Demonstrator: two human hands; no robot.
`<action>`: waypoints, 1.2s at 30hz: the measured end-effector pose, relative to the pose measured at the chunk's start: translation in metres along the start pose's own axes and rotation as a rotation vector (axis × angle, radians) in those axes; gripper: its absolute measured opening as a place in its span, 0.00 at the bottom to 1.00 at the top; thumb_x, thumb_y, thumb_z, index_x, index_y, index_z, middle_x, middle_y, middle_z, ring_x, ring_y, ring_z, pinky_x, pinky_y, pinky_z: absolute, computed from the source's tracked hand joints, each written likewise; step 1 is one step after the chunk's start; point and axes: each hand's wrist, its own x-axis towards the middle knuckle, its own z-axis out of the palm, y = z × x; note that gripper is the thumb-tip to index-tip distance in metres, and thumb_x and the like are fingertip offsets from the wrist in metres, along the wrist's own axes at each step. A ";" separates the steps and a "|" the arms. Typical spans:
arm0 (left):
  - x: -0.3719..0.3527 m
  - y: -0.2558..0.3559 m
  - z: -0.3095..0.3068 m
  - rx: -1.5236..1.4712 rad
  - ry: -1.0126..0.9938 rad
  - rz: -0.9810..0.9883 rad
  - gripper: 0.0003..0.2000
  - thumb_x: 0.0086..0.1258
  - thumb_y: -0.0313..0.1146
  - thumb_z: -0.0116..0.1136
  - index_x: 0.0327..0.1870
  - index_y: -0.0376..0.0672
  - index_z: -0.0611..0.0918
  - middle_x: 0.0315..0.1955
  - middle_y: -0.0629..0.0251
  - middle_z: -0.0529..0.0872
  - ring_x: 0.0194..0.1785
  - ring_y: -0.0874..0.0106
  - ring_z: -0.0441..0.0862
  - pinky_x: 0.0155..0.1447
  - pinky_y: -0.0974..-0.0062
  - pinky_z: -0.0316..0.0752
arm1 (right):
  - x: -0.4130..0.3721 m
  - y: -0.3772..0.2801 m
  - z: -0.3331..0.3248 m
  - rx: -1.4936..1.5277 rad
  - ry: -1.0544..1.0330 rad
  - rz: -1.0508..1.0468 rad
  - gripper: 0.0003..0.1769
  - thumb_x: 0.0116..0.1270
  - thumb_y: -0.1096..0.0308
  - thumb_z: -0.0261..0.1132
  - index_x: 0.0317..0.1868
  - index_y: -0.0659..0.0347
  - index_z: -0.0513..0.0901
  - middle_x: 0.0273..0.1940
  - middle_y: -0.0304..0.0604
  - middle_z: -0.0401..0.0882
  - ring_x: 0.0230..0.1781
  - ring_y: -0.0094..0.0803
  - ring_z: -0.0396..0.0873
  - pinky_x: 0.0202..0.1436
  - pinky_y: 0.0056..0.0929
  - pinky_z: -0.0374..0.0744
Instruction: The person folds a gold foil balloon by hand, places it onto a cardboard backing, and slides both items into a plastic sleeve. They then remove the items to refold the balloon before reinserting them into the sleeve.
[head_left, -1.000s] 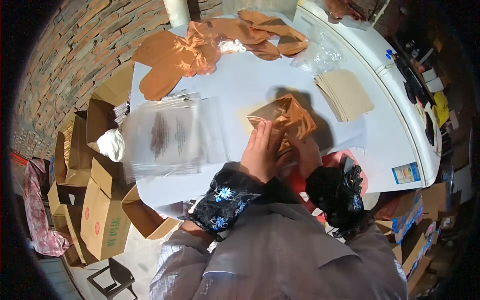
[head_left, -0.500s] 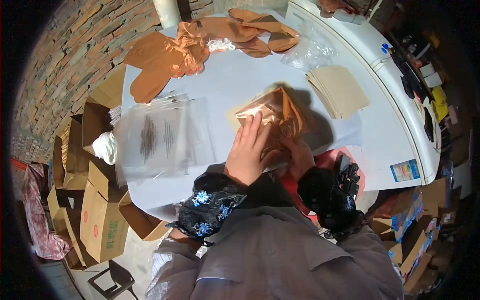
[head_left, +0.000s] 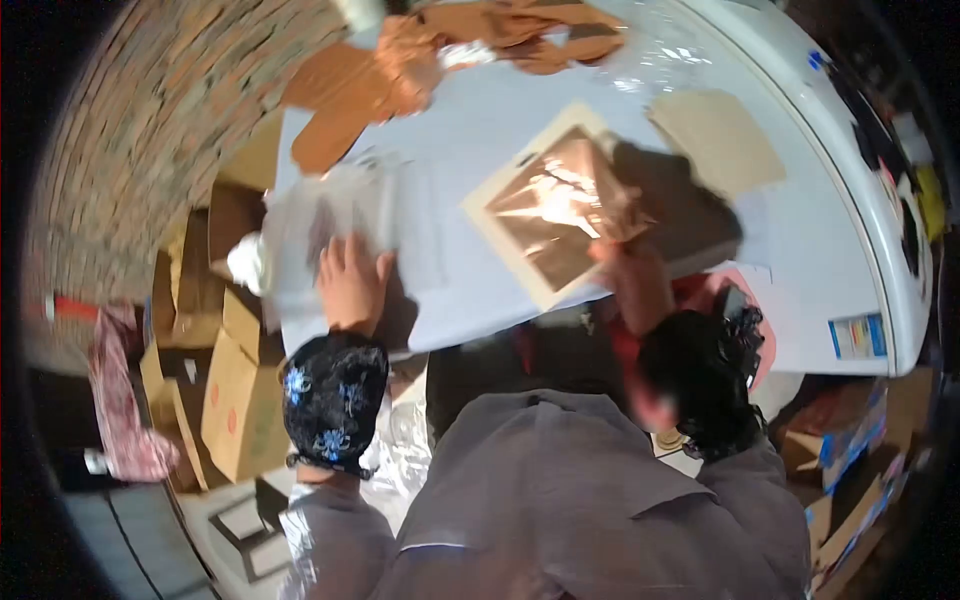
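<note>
On the stack of clear plastic bags (head_left: 300, 245) at the left of the table lies my left hand (head_left: 352, 285), its fingers spread over the bags. My right hand (head_left: 635, 275) is at the lower right corner of a shiny brown wrapped packet (head_left: 555, 205), its fingers pinched on that edge and blurred. Beneath the packet is a square beige card (head_left: 487, 205), its margins showing around it. A dark shadow falls to the right of the packet.
Brown stocking-like fabric pieces (head_left: 335, 110) line the far edge. A clear plastic bundle (head_left: 665, 55) and beige cards (head_left: 725, 140) are at the far right. White cloth (head_left: 247, 264) and cardboard boxes (head_left: 240, 390) stand left; a red bag (head_left: 765, 330) is near the right edge.
My left hand has left the packet and moved left onto the plastic bags. The packet now lies flatter, with more card visible. My right hand stays at its corner. The view has shifted.
</note>
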 end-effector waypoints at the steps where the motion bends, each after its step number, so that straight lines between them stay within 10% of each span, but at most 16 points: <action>1: 0.000 0.007 -0.002 -0.021 -0.038 -0.038 0.30 0.67 0.50 0.60 0.67 0.46 0.72 0.63 0.48 0.73 0.67 0.47 0.67 0.69 0.53 0.63 | 0.012 0.020 -0.001 -0.136 0.027 -0.210 0.13 0.68 0.65 0.63 0.48 0.64 0.81 0.38 0.41 0.81 0.37 0.27 0.81 0.39 0.28 0.82; 2: 0.006 0.019 -0.004 -0.030 -0.074 -0.069 0.29 0.68 0.51 0.58 0.67 0.47 0.72 0.64 0.49 0.73 0.68 0.48 0.66 0.70 0.54 0.62 | 0.023 0.039 -0.003 -0.265 0.081 -0.408 0.15 0.67 0.63 0.64 0.49 0.64 0.82 0.40 0.43 0.83 0.38 0.28 0.83 0.40 0.29 0.83; 4: 0.009 0.028 -0.018 -0.075 -0.108 -0.075 0.26 0.69 0.49 0.58 0.65 0.49 0.74 0.64 0.51 0.74 0.68 0.51 0.67 0.70 0.55 0.62 | 0.017 0.007 0.017 0.696 0.025 0.187 0.15 0.69 0.65 0.63 0.52 0.63 0.80 0.43 0.41 0.83 0.40 0.27 0.83 0.43 0.28 0.83; 15: -0.008 0.042 -0.059 0.006 0.039 0.254 0.20 0.73 0.42 0.53 0.66 0.59 0.75 0.65 0.64 0.75 0.70 0.57 0.68 0.74 0.51 0.54 | -0.005 0.000 0.013 0.752 0.041 0.128 0.16 0.68 0.64 0.64 0.52 0.64 0.80 0.45 0.45 0.82 0.41 0.32 0.83 0.46 0.30 0.84; 20: -0.006 0.079 -0.069 -0.107 -0.113 0.622 0.24 0.71 0.47 0.56 0.68 0.61 0.72 0.71 0.67 0.67 0.77 0.60 0.55 0.75 0.44 0.50 | -0.045 -0.001 -0.055 0.201 0.154 0.090 0.21 0.63 0.73 0.65 0.57 0.68 0.78 0.53 0.49 0.78 0.56 0.35 0.76 0.58 0.35 0.77; 22: -0.005 0.084 -0.061 -0.060 -0.178 0.671 0.27 0.72 0.50 0.53 0.71 0.60 0.69 0.74 0.68 0.63 0.79 0.60 0.50 0.77 0.46 0.45 | -0.072 0.015 -0.084 -0.734 0.147 -0.363 0.22 0.62 0.77 0.66 0.57 0.69 0.78 0.55 0.49 0.77 0.58 0.35 0.75 0.59 0.34 0.76; 29: -0.015 0.104 -0.069 -0.582 -0.192 0.664 0.20 0.61 0.38 0.69 0.51 0.41 0.78 0.48 0.54 0.76 0.55 0.53 0.75 0.58 0.61 0.73 | -0.113 0.036 -0.086 0.508 0.201 0.137 0.21 0.68 0.81 0.60 0.62 0.68 0.74 0.60 0.45 0.73 0.59 0.33 0.73 0.60 0.28 0.75; 31: -0.023 0.108 -0.064 -0.584 -0.100 0.683 0.18 0.60 0.39 0.70 0.46 0.39 0.79 0.42 0.56 0.75 0.48 0.54 0.77 0.52 0.60 0.74 | -0.121 0.042 -0.087 0.543 0.149 0.208 0.23 0.70 0.81 0.59 0.65 0.67 0.71 0.61 0.43 0.72 0.60 0.33 0.73 0.61 0.28 0.75; 33: -0.022 0.106 -0.062 -0.617 -0.173 0.639 0.17 0.61 0.38 0.69 0.45 0.39 0.79 0.41 0.56 0.76 0.45 0.55 0.78 0.49 0.62 0.75 | -0.128 0.048 -0.086 -0.166 0.094 -0.080 0.23 0.72 0.79 0.58 0.66 0.66 0.69 0.61 0.41 0.72 0.60 0.32 0.73 0.60 0.29 0.76; 36: -0.019 0.107 -0.057 -0.634 -0.175 0.634 0.15 0.62 0.37 0.68 0.44 0.38 0.80 0.40 0.56 0.77 0.43 0.55 0.79 0.47 0.63 0.76 | -0.130 0.038 -0.079 -0.141 0.013 -0.083 0.21 0.73 0.77 0.57 0.65 0.66 0.69 0.60 0.42 0.72 0.60 0.31 0.74 0.59 0.29 0.77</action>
